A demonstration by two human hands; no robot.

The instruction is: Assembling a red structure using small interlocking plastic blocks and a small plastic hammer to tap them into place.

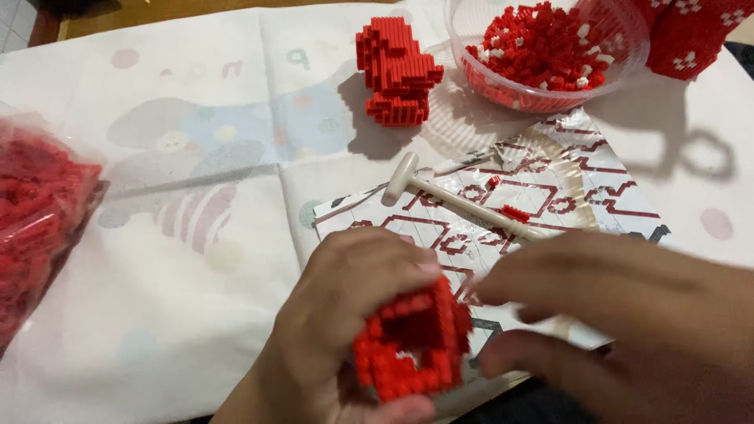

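Observation:
My left hand (pixel 345 314) grips a hollow red build of tiny bricks (pixel 412 341) low in the middle of the view, its open side facing me. My right hand (pixel 628 314) is blurred, its fingers apart and reaching toward the right edge of that build; I cannot tell whether a small brick sits between the fingertips. Under both hands lies a printed instruction sheet (pixel 581 192) with red outline drawings. A small white plastic hammer (pixel 463 200) rests on the sheet, with a few loose red bricks (pixel 514 213) beside it.
A finished red brick piece (pixel 395 72) stands on the pale patterned cloth (pixel 196 235). A clear bowl (pixel 471 23) of red and white bricks sits at the top right, next to a red model with white flowers (pixel 695 35). A plastic bag of red bricks (pixel 35 220) lies at left.

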